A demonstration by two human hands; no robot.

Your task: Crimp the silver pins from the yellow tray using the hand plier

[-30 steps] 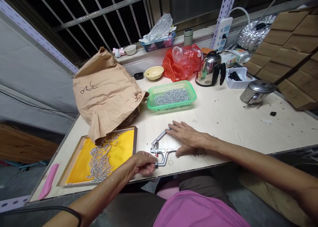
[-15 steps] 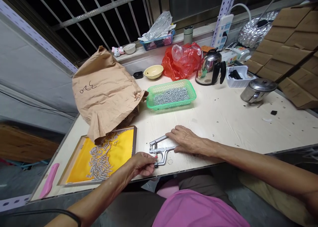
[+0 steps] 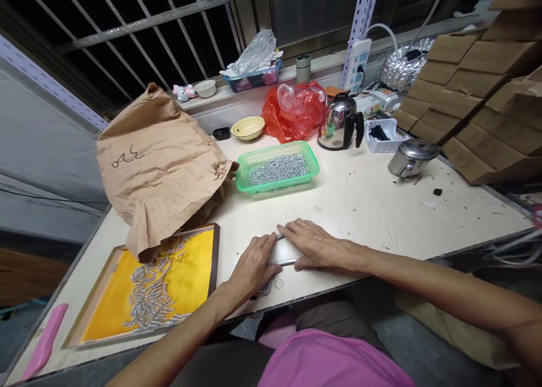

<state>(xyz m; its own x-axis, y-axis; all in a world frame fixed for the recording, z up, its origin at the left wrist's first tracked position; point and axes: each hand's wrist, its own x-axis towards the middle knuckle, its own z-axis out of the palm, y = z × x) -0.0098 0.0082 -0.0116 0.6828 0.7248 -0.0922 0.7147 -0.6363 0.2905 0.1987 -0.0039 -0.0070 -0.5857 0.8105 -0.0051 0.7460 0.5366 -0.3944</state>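
Observation:
A small metal hand press (image 3: 283,261) lies near the front edge of the pale table (image 3: 381,206). My left hand (image 3: 254,262) lies flat on top of its head, fingers stretched out, covering most of it. My right hand (image 3: 311,244) rests flat on the press handles, fingers pointing left. Only a short length of the handles shows between the two hands. To the left a wooden-framed yellow tray (image 3: 195,268) holds several small silver metal pieces (image 3: 150,294).
A green basket (image 3: 311,169) of silver pieces stands mid-table. A crumpled brown paper sack (image 3: 156,155) spills onto the tray. Behind are a yellow bowl (image 3: 248,127), red plastic bag (image 3: 292,113), steel kettle (image 3: 339,124), steel pot (image 3: 410,156) and stacked cardboard boxes (image 3: 478,93). A pink strip (image 3: 44,342) lies far left.
My left hand has moved from pinching at the press's jaw up onto the press, now lying flat over it. The right hand stays on the handles. The view has shifted.

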